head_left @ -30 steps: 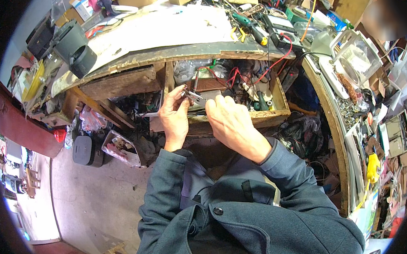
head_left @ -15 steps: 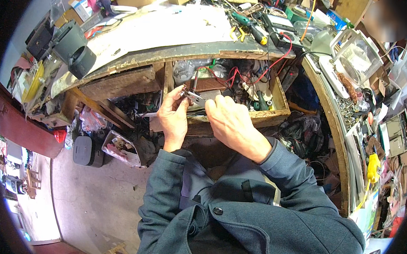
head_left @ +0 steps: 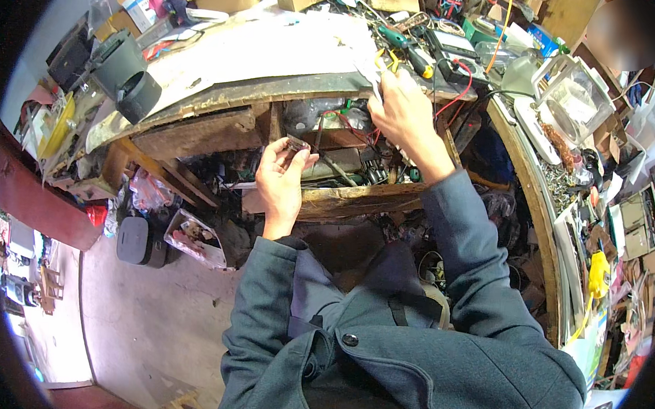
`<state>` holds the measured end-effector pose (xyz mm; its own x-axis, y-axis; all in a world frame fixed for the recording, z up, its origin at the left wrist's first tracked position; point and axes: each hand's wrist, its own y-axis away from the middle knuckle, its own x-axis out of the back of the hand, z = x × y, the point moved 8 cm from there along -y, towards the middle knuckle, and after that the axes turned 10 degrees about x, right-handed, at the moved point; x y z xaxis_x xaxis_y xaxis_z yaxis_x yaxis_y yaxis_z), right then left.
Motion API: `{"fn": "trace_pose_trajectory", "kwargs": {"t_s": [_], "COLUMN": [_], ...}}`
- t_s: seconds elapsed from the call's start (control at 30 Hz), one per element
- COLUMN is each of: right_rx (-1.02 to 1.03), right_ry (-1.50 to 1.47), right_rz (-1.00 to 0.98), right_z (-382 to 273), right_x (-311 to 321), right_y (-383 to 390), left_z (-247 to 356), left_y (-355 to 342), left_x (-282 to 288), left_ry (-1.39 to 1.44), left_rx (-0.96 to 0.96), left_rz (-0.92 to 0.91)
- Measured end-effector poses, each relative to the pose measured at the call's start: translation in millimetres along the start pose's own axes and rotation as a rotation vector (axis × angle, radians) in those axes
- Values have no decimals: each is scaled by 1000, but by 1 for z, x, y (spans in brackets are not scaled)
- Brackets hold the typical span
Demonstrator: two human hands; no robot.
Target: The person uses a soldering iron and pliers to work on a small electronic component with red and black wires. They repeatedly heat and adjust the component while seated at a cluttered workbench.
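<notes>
My left hand (head_left: pixel 280 183) pinches a small dark metallic part (head_left: pixel 297 145) over the front left of the open wooden drawer (head_left: pixel 326 204). My right hand (head_left: pixel 404 118) is raised at the bench's front edge, fingers curled on a pale, slim object that I cannot make out against the bright surface. Just beyond it lie yellow-handled pliers (head_left: pixel 393 58) and a green-handled tool (head_left: pixel 392 36). Red wires (head_left: pixel 341 118) run among clutter in the drawer.
White sheets (head_left: pixel 224 47) cover the bench's left part, beside dark cylindrical containers (head_left: pixel 120 68). A meter-like device (head_left: pixel 454 52) sits at the back right. A cluttered side surface (head_left: pixel 539 127) runs along my right. A box (head_left: pixel 192 238) and a black case (head_left: pixel 139 240) stand on the floor.
My right hand has risen from beside the left hand, over the drawer, to the bench edge at the right. My left hand still holds the small part, shifted very slightly.
</notes>
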<state>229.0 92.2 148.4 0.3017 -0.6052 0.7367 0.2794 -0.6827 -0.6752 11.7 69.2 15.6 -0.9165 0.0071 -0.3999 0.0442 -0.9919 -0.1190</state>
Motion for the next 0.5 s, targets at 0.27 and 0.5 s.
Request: {"fn": "trace_pose_trajectory", "kwargs": {"t_s": [0.27,0.5], "right_rx": [162,116], "right_ry": [239,-258], "right_rz": [123,-569], "right_z": [-2,-45], "right_x": [-19,-102], "right_y": [-33,35], "left_z": [4,5], "left_y": [2,-1], "left_x": [2,7], "left_ry": [2,67], "left_rx": [-8,-54], "left_rz": [26,82]}}
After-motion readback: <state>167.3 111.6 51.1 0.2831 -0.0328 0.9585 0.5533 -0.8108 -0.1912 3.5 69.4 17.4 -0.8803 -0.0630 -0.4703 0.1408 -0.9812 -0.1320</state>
